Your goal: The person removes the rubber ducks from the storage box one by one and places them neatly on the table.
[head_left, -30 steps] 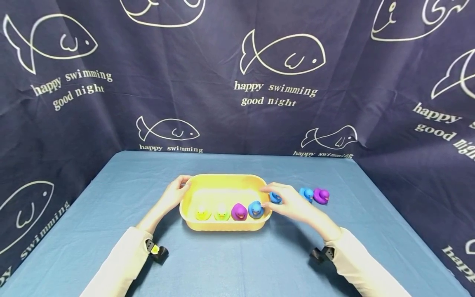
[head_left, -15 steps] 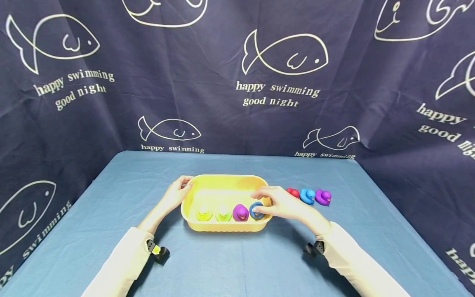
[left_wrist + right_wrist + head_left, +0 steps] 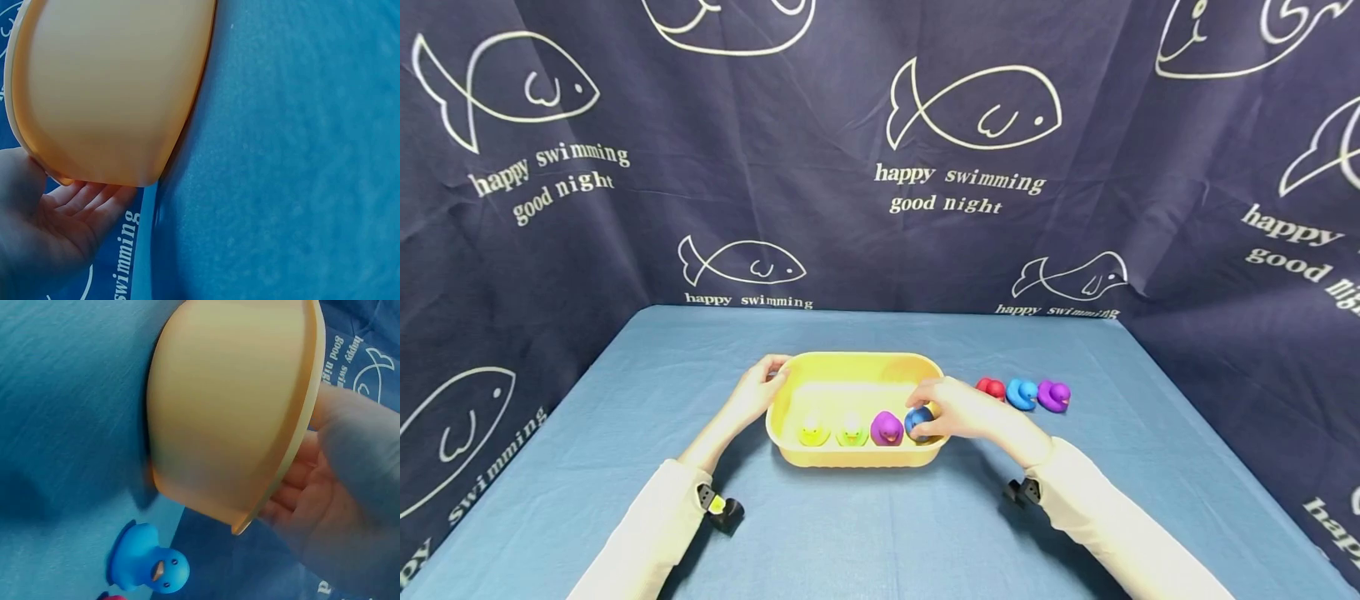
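The left hand [image 3: 762, 392] holds the left end of a yellow plastic basin [image 3: 861, 458], thumb at the rim and fingers behind the outer wall in the left wrist view. The right hand [image 3: 958, 408] reaches over the basin's right end. Its thumb and fingers close round a blue rubber duck [image 3: 916, 421] in the front right corner, partly covering it. Left of that duck, a purple duck [image 3: 887, 429], a lime-green duck [image 3: 852, 432] and a yellow duck [image 3: 813, 432] line the front wall. In the right wrist view, the basin wall [image 3: 231, 406] hides the right fingertips.
On the blue tablecloth [image 3: 850, 533], right of the basin, stand a red duck [image 3: 992, 387], a blue duck [image 3: 1022, 394] and a purple duck [image 3: 1054, 397]. The right wrist view shows a blue duck [image 3: 147, 559] close beside the basin. A dark fish-print curtain [image 3: 842, 167] rises behind.
The right hand has moved left over the basin rim and closed round the blue duck in the corner. The red duck outside has come into view. The left hand keeps its place.
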The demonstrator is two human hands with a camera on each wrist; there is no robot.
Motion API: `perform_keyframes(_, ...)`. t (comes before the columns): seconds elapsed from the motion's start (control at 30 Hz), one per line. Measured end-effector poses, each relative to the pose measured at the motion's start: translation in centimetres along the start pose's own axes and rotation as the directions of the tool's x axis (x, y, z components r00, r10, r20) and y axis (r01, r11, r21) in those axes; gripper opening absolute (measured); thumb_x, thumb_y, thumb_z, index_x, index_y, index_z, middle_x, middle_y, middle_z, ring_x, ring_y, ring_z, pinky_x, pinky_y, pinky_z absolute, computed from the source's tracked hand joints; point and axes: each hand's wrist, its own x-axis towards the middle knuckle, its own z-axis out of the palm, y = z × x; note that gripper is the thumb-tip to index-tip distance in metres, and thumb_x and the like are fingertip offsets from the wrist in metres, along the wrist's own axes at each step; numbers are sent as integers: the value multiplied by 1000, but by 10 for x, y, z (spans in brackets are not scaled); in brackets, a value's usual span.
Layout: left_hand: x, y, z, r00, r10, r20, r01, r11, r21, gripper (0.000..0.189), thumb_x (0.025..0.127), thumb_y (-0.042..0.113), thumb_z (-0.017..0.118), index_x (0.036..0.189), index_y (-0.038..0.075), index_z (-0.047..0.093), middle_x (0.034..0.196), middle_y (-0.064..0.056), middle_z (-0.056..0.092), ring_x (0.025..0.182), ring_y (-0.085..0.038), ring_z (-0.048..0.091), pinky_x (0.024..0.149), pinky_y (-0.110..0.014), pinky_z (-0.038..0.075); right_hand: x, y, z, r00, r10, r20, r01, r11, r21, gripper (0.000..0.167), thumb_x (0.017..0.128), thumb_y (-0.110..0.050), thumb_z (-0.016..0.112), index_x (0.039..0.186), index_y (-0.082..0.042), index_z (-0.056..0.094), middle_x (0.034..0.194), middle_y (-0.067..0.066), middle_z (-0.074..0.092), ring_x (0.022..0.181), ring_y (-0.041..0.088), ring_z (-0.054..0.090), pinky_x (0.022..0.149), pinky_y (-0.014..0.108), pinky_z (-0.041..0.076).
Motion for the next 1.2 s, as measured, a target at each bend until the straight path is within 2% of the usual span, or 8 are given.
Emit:
perform_keyframes(0.2,-2,-2,1,1000,-2,7,2,1000,-3,32,97,18,49,123,0,54,117,-22,60,102,-32,61,88,-41,49,6,-9,2,992,102,69,-95,991,-96,33,72,-22,81,98,-5,67,92,4,63,80,13,52,71,25,48)
perform_keyframes(0.4,0,-3,2,1000,4,-1,-5,1000,-13,32,97,19,49,122,1,54,116,-21,60,101,-31,61,86,-40,49,10,-14,1,981,172,85,-159,977,-140,24,71,-18,81,84,-9,63,77,-2,53,70,12,45,61,23,40)
perform_keyframes(0.57,1,-3,2,1000,6,2,-6,1000,-6,32,97,18,49,122,0,54,116,-21,60,99,-30,61,85,-37,50,9,-14,3,990,131,49,-123,983,-139,23,72,-19,81,75,-10,59,70,-3,48,65,10,41,56,20,33)
perform_keyframes(0.87,2,-1,1,1000,7,5,-7,1000,-11,32,97,18,49,123,0,54,116,-21,60,101,-31,61,87,-41,49,4,-10,5,1000,11,-25,-15,989,-149,22,73,-23,80,88,-11,70,79,0,59,72,9,50,62,20,44)
perform_keyframes(1.03,0,-2,1,1000,0,6,1,1000,-15,32,97,18,49,123,0,54,116,-21,60,101,-31,61,87,-40,49,1,-8,5,999,37,-27,-39,994,-98,35,76,-21,78,104,-4,68,95,6,64,84,17,58,77,29,52)
perform_keyframes(1.13,1,-2,0,1000,5,8,-5,1000,-14,33,97,19,49,123,0,53,117,-21,59,102,-32,60,87,-40,49,0,-7,4,998,61,-33,-62,997,-39,34,77,-19,77,104,-2,65,96,7,64,86,22,58,81,33,52)
perform_keyframes(1.2,1,-2,0,1000,4,9,-4,1000,-17,33,97,19,48,123,0,53,117,-22,59,102,-32,60,86,-40,49,-2,-7,3,998,46,-51,-47,999,-15,30,77,-17,77,100,-3,65,92,5,62,85,22,58,80,31,51)
